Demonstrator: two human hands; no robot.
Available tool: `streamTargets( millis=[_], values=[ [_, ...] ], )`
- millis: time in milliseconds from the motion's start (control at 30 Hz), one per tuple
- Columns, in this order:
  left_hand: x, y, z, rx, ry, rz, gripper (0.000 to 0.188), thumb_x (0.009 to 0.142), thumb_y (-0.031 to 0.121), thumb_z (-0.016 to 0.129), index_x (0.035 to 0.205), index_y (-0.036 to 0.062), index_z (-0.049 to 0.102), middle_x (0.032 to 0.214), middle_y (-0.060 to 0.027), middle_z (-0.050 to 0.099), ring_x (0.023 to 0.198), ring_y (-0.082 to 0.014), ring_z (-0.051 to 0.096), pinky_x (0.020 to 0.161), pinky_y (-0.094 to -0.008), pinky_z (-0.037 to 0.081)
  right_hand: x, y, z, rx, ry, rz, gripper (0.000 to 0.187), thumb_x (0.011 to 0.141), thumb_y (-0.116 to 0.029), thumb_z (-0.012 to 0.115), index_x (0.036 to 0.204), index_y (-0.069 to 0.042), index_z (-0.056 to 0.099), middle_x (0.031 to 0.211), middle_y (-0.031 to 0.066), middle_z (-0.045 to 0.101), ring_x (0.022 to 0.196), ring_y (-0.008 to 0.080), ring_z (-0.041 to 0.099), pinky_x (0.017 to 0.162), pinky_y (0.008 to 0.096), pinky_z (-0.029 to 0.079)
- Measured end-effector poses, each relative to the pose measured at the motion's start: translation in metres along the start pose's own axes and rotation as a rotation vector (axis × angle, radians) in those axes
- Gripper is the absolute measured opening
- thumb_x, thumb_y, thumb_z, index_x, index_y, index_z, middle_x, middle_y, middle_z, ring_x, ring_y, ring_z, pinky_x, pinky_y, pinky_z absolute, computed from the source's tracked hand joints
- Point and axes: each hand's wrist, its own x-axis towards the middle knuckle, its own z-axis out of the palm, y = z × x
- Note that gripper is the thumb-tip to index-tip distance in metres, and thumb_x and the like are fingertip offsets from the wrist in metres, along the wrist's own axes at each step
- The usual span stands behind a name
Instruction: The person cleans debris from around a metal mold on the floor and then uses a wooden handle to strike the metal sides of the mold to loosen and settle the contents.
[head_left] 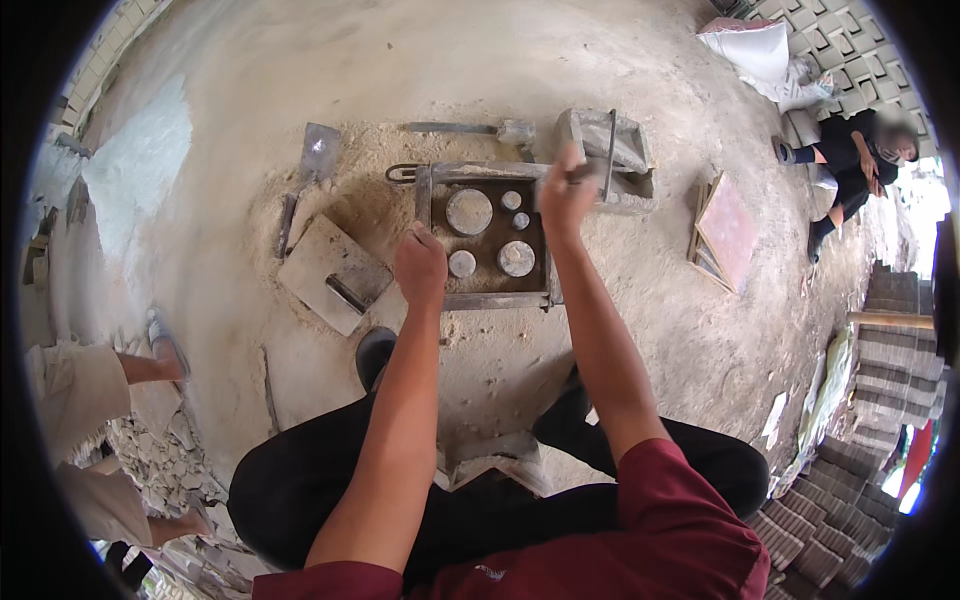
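Sandy, cement-dusted ground (330, 60) fills my view from above, pale and rough, with straight edges bending toward the dark round rim of the picture. At the far left, another person's bare leg and sandalled foot (165, 345) stand beside a heap of broken rubble (160, 460). Moving right, a flat shovel (310, 170) lies on the sand, and just below it a square float with a handle (335, 275) rests flat.

At the centre sits a square metal mould (490, 240), its inside holding several round grey studs. My left hand (420, 265) is closed in a loose fist, fingers curled together, resting at the mould's left edge. My right hand (565, 195) is at the mould's upper right corner, fingers wrapped around a thin metal bar (608, 155); the hand is blurred, so I cannot tell the grip more exactly. Behind that hand a grey concrete block (610, 160) lies touching the mould.

Further right, reddish square tiles (725, 230) lean together on the ground. At the upper right a seated person in dark clothes (850, 165) is near a white sack (755, 50). Stacked grey paving blocks (895, 370) line the right edge.
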Motion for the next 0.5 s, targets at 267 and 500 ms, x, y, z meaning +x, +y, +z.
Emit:
streamTargets(
  millis=[267,500],
  values=[
    [0.002,0.002,0.0,0.017,-0.063,-0.059,0.051,0.098,0.037,0.032,0.096,-0.0034,0.064,0.093,-0.0276,0.064,0.091,-0.0466,0.059,0.08,-0.055,0.044,0.011,0.009,-0.004,-0.05,-0.043,-0.028,0.05,0.099,-0.029,0.048,0.059,0.001,0.046,0.047,0.003,0.042,0.047,0.0097,0.039,0.043,0.0321,0.03],
    [0.001,0.005,0.007,-0.013,0.023,0.041,0.05,0.098,0.036,0.033,0.088,-0.0035,0.064,0.088,-0.0263,0.064,0.086,-0.0446,0.06,0.077,-0.0539,0.046,0.029,-0.014,-0.026,0.127,0.019,-0.044,0.052,0.1,-0.03,0.048,0.054,-0.007,0.04,0.046,-0.0035,0.04,0.043,0.0057,0.036,0.042,0.0263,0.028]
  ],
)
